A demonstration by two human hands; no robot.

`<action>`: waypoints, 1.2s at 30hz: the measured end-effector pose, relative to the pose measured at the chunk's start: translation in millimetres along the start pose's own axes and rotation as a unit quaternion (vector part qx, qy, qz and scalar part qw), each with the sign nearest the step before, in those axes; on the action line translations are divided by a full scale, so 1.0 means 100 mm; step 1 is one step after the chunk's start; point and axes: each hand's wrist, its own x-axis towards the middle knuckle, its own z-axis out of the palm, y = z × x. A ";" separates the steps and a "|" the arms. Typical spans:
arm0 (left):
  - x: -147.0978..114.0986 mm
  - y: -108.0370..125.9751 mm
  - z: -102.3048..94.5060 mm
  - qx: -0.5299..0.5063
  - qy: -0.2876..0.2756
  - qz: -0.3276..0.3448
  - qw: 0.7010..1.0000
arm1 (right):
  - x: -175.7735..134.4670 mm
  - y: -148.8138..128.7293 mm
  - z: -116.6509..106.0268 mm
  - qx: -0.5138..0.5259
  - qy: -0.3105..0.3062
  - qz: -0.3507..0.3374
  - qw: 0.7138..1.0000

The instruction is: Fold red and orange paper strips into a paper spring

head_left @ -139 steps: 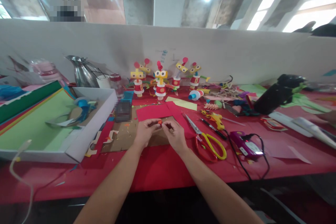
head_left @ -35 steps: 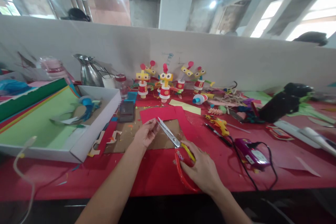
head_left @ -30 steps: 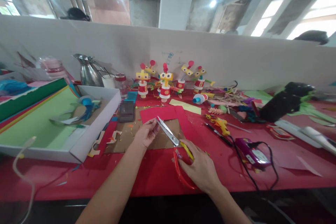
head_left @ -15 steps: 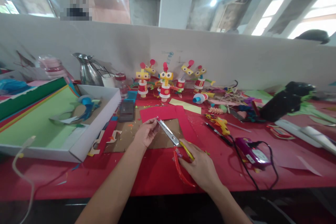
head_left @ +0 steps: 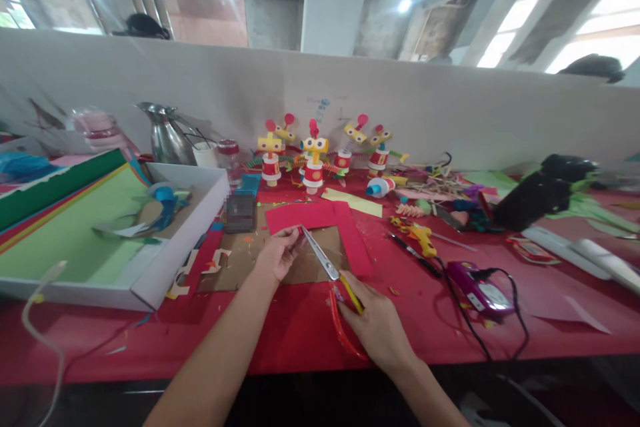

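My right hand [head_left: 377,323] is closed round the handles of a pair of scissors [head_left: 324,259], one handle red and the other yellow. The blades point up and left to the fingertips of my left hand [head_left: 281,253]. Those fingers pinch a small piece of red paper [head_left: 301,231] at the blade tips; most of it is hidden. Under both hands lies a brown cardboard sheet [head_left: 320,253]. Red paper [head_left: 303,215] rests across its far edge, and a longer red strip runs down its right side.
Several paper-cup figures [head_left: 313,173] stand along the white partition. To the left is a white box [head_left: 195,213] of coloured paper. On the right lie a yellow glue gun [head_left: 423,239], a black pen [head_left: 414,255], a purple device with a cord [head_left: 483,290] and a black object [head_left: 535,197].
My right hand and the scissors have shifted slightly left, and the blades look closer together. My left hand keeps its pinch in nearly the same place.
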 end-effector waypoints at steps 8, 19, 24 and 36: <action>-0.01 0.06 -0.01 -0.060 -0.043 -0.014 0.997 | 0.01 0.09 -0.16 0.144 0.070 0.109 0.981; -0.06 0.07 0.03 -0.034 -0.054 0.004 0.998 | 0.07 0.33 -0.28 0.025 0.068 0.170 0.983; -0.03 0.04 0.04 0.052 -0.040 0.040 0.997 | 0.15 0.35 -0.26 -0.210 0.041 0.160 0.964; -0.02 0.06 0.04 0.040 -0.020 0.021 0.999 | 0.76 0.86 -0.77 -0.313 0.055 0.209 0.925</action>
